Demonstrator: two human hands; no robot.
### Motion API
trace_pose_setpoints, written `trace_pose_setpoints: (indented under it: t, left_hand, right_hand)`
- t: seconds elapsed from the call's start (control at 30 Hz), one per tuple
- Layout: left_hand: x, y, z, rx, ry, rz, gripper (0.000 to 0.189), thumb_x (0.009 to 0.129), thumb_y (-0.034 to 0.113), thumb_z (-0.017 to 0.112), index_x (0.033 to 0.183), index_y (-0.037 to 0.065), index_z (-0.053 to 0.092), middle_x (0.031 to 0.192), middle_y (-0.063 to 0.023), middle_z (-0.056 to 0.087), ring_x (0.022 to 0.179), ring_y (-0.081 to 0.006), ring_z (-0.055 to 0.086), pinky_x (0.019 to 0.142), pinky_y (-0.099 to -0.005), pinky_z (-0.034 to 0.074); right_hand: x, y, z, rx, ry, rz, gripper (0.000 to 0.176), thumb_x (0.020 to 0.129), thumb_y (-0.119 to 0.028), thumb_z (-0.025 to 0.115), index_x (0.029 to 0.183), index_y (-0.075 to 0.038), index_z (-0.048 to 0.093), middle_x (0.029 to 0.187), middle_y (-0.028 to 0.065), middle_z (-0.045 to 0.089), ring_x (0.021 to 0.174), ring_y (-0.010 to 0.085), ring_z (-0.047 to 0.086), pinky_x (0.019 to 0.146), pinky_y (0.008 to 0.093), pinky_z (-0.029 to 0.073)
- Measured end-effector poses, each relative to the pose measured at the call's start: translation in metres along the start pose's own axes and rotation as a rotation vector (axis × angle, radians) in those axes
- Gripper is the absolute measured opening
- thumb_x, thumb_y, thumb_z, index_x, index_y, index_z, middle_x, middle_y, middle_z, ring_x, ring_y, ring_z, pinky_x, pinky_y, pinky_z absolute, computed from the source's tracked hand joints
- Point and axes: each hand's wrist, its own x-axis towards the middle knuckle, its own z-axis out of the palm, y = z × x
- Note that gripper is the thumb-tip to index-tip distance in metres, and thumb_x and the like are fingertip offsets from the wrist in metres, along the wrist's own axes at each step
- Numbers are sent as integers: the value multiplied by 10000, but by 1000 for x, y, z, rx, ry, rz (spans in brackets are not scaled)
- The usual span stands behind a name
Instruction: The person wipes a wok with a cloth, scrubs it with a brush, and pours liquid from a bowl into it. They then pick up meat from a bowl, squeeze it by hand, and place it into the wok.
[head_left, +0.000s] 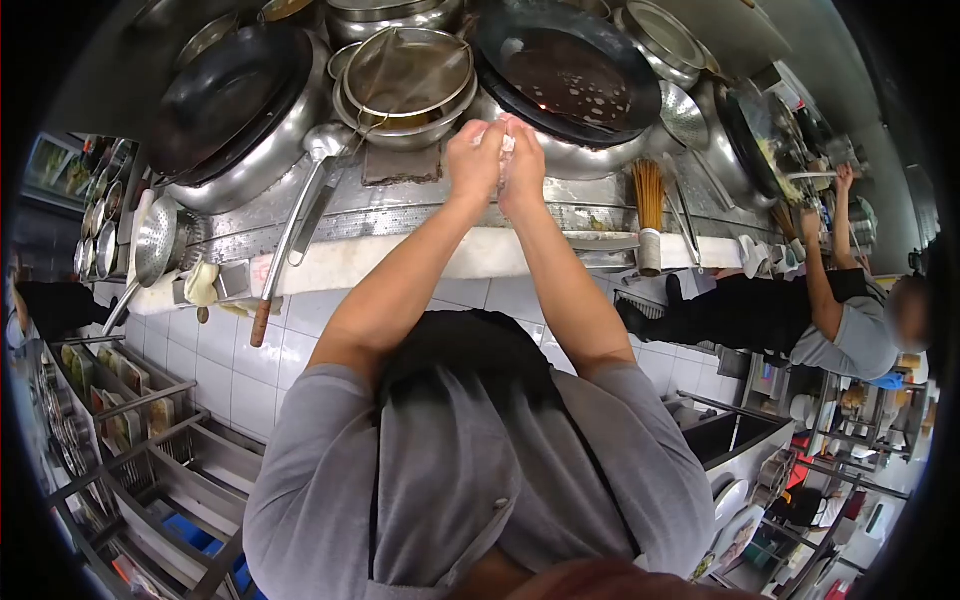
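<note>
My left hand (474, 162) and my right hand (524, 165) are close together at the stove's front, fingers curled around a small whitish lump (508, 146). What the lump is made of cannot be made out. Just beyond them, to the right, sits a black wok (560, 75) with dark, bubbly liquid in it. To the left of the wok, a wire strainer (412, 68) rests over a metal bowl (405, 122).
Another black wok (235, 95) stands at the left. A ladle (325, 142) leans over the front edge, near a perforated skimmer (155, 245). On the right are a bamboo brush (649, 215) and a second skimmer (684, 115). Farther right, a co-worker (850, 320) reaches over a wok.
</note>
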Motion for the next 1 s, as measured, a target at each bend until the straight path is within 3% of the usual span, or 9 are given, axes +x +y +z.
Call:
trace_pose_setpoints:
  t: [0.1,0.17,0.27,0.37,0.47,0.6,0.63,0.77,1.0]
  left_hand:
    - [8,-10,6,407,131,362,446,998,336,459,1273,1,562,1267,-153,576,1135,-251,558,949,-348,427]
    - [6,-4,4,490,94,413,576,1028,398,324,1470,33,382,1495,-204,403,1355,-315,424,1102,-373,328]
    - [-3,6,6,131,27,283,576,1024,430,354,1460,56,401,1486,-227,399,1383,-370,370,1140,-438,273]
    - [15,-30,12,-250,132,-17,536,1009,454,383,1319,44,532,1283,-132,590,1183,-288,564,1001,-436,431]
    - [-1,5,-2,-815,-111,-701,497,986,499,422,1155,65,596,1115,-97,652,1035,-260,623,896,-434,489]
    - [18,-22,-16,-945,45,-804,398,898,425,641,1003,43,603,900,-134,657,802,-247,656,675,-415,553]
    - [25,-29,-19,-907,13,-737,301,840,277,717,930,7,616,847,-113,644,723,-226,638,632,-381,535]
    - [10,2,0,-641,300,-405,121,781,99,703,836,10,641,788,-75,645,600,-169,598,584,-330,493]
    - [4,3,2,-616,14,-260,330,922,290,625,1085,3,616,1009,-53,646,905,-158,618,793,-304,495]
  right_hand:
    - [2,-10,0,114,-86,221,196,931,-167,609,1057,-16,609,981,66,638,844,127,615,728,282,503]
    - [5,-9,1,92,-77,232,186,902,-140,634,1025,-1,619,946,72,656,809,138,633,699,288,511]
    - [18,1,-7,100,-49,142,163,846,-127,676,924,12,640,833,67,668,673,147,624,613,298,501]
    - [24,1,-2,-82,15,-10,166,800,-140,703,848,8,644,739,62,656,576,158,591,544,330,475]
    - [36,16,-13,-589,53,-375,175,778,-141,705,827,10,632,662,86,631,519,173,560,513,363,452]
    - [-1,23,-17,-911,-255,-1034,210,845,-197,720,879,-9,632,714,86,619,686,124,545,673,288,465]
    - [-9,25,-12,-817,-272,-1027,184,892,-197,693,862,-28,625,797,73,633,744,111,546,707,272,458]
    - [-8,30,-7,-99,27,-50,137,895,-135,686,925,-20,618,1007,63,591,870,130,562,760,298,475]
    - [13,-11,-4,20,-204,139,376,917,-175,670,1232,-1,560,1202,124,598,999,140,599,812,300,497]
